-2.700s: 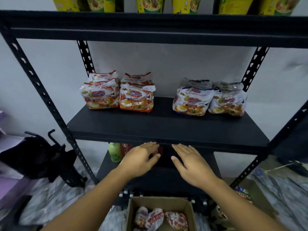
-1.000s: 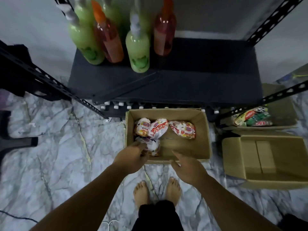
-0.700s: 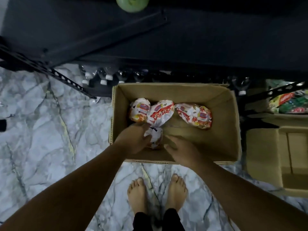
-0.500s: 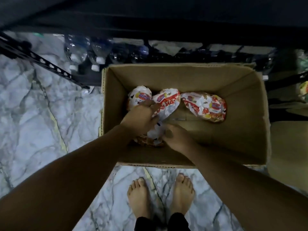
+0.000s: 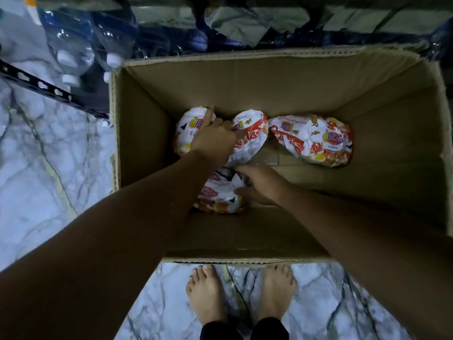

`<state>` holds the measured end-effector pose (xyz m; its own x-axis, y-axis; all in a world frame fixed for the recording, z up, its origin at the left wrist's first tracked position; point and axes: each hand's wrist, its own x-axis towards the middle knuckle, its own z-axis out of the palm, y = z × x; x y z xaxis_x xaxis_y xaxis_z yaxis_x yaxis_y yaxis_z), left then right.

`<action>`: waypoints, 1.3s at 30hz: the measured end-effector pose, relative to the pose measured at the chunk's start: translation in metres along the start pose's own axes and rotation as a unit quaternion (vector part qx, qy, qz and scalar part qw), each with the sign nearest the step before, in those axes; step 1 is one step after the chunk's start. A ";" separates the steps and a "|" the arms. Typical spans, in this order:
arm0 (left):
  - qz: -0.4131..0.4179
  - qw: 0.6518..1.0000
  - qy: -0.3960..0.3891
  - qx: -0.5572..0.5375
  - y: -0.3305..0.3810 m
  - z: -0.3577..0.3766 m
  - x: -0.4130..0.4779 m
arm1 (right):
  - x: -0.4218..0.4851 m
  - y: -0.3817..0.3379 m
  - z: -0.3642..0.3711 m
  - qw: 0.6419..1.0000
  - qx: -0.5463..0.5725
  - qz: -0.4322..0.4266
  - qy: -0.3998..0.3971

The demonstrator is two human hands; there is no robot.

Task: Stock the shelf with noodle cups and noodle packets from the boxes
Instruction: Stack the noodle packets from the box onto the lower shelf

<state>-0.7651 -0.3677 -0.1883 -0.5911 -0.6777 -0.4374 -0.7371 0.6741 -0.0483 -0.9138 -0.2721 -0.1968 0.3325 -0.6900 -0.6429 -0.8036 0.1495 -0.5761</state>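
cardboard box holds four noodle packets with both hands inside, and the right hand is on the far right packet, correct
Not quite. The head view shows the right hand gripping the white and orange noodle packet nearest the person; the far right white and red packet lies untouched. The brown cardboard box does hold four packets, the left hand inside too.

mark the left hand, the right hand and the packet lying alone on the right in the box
left hand (image 5: pixel 213 138), head view, back of the hand
right hand (image 5: pixel 261 184), head view, back of the hand, gripping the near packet (image 5: pixel 220 195)
lone packet (image 5: pixel 311 139), head view, middle of its wrapper
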 end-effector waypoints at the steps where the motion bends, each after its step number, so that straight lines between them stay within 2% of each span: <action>1: -0.006 1.000 -0.006 -0.003 0.001 -0.002 0.001 | -0.004 0.002 -0.002 1.000 -0.005 -0.006 0.007; 7: 0.000 1.000 -0.015 -0.006 0.003 -0.020 0.009 | -0.041 0.018 -0.022 0.998 -0.022 -0.046 0.025; 10: 0.020 1.000 0.015 0.019 0.014 -0.031 -0.002 | -0.066 0.037 -0.041 0.998 -0.065 -0.002 0.011; 12: -0.038 0.997 0.052 0.040 0.020 -0.039 -0.013 | -0.081 0.053 -0.052 0.996 -0.074 0.041 0.014; 16: -0.112 0.981 0.078 -0.138 0.036 -0.036 -0.029 | -0.103 0.075 -0.065 0.980 -0.123 0.156 -0.007; 18: -0.135 0.973 0.066 -0.176 0.041 -0.032 -0.031 | -0.110 0.081 -0.066 0.975 -0.152 0.158 -0.025; 21: -0.083 0.977 0.097 -0.171 0.041 -0.025 -0.036 | -0.114 0.081 -0.064 0.981 -0.186 0.057 -0.004; 25: 0.066 0.977 0.108 -0.171 0.026 -0.020 -0.026 | -0.100 0.068 -0.056 0.959 -0.277 -0.063 -0.007; 29: 0.157 0.984 0.021 -0.077 0.017 -0.014 -0.012 | -0.090 0.057 -0.044 0.939 -0.322 -0.098 -0.067; 33: 0.248 0.968 -0.033 0.008 -0.012 -0.033 0.014 | -0.082 0.057 -0.043 0.919 -0.367 -0.116 -0.091; 34: 0.261 0.961 -0.078 0.040 -0.011 -0.011 0.024 | -0.079 0.058 -0.044 0.916 -0.373 -0.116 -0.096; 35: 0.269 0.945 -0.169 0.080 -0.001 0.025 0.025 | -0.076 0.063 -0.043 0.915 -0.374 -0.119 -0.094; 36: 0.202 0.937 -0.276 0.065 0.026 0.080 0.004 | -0.076 0.064 -0.044 0.912 -0.381 -0.117 -0.100; 37: 0.023 0.935 -0.353 0.014 0.049 0.136 -0.025 | -0.074 0.066 -0.044 0.906 -0.393 -0.116 -0.107; 38: -0.098 0.922 -0.353 -0.122 0.093 0.196 -0.064 | -0.073 0.070 -0.043 0.903 -0.400 -0.112 -0.109; 39: -0.126 0.912 -0.300 -0.250 0.142 0.247 -0.115 | -0.072 0.074 -0.040 0.904 -0.398 -0.118 -0.106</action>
<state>-0.7206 -0.1211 -0.3665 -0.2080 -0.4092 -0.8884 -0.9706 0.1988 0.1356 -1.0168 -0.2403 -0.1729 0.5601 -0.4733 -0.6800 -0.7709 -0.5983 -0.2185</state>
